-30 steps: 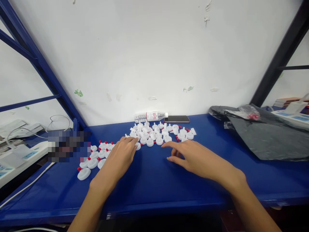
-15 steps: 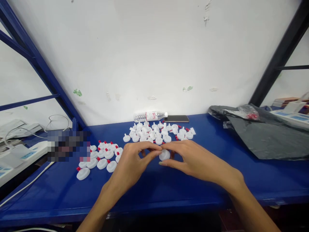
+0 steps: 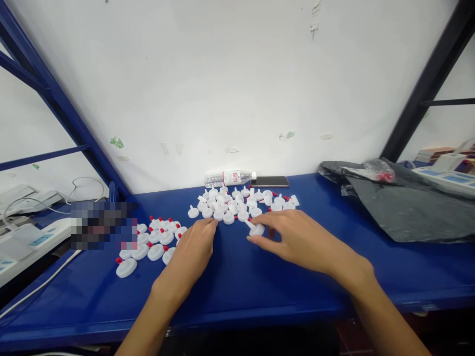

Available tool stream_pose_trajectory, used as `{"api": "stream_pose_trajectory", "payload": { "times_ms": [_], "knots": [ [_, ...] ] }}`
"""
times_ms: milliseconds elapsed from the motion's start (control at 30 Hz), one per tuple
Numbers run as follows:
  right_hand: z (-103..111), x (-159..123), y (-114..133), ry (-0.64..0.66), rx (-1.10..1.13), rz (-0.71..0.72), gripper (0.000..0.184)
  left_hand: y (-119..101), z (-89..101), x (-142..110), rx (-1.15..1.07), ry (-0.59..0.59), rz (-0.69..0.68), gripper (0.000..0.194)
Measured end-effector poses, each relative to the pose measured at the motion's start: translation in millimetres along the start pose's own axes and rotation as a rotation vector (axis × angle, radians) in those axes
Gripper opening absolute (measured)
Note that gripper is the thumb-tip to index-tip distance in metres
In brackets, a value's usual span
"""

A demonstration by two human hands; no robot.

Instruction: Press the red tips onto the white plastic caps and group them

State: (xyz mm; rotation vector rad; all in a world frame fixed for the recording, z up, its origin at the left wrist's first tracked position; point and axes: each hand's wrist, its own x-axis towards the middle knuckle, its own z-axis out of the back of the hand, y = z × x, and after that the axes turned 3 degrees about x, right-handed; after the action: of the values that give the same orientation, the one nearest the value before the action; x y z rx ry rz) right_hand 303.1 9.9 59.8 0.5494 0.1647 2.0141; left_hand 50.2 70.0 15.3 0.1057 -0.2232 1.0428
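In my right hand (image 3: 297,237) is a white plastic nozzle cap (image 3: 257,229), a round base with a thin spout tilted up to the left, held between thumb and fingers. My left hand (image 3: 198,242) lies to the left of it, fingers pressed together at the near edge of a pile of white nozzle caps (image 3: 229,218). Whatever its fingertips may hold is hidden. Small red tips (image 3: 270,209) lie among the pile. Left of my left hand stand several white caps with red tips on their spouts (image 3: 126,267).
Behind the pile, a clear plastic bottle (image 3: 232,178) lies beside a dark phone (image 3: 269,181) along the wall. A dark grey plastic bag (image 3: 404,207) covers the right of the blue table (image 3: 237,291). White power strips (image 3: 48,237) and cables sit at the left.
My left hand first reached to the pile, then met my right hand at a white cap, and has now moved back left. The cap stays in my right hand, its spout now showing.
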Motion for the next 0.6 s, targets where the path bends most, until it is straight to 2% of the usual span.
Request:
{"api": "stream_pose_trajectory", "payload": {
  "times_ms": [167,400,600],
  "knots": [
    [0,0,1,0.008,-0.005,0.002,0.04,10,-2.0,3,-0.097,0.02,-0.024,0.037],
    [0,0,1,0.022,-0.002,-0.009,0.039,-9,15.1,4,-0.151,0.027,-0.08,0.032],
    [-1,0,-1,0.027,0.037,-0.008,0.043,-16,16.5,4,-0.23,0.038,-0.111,0.025]
  ]
}}
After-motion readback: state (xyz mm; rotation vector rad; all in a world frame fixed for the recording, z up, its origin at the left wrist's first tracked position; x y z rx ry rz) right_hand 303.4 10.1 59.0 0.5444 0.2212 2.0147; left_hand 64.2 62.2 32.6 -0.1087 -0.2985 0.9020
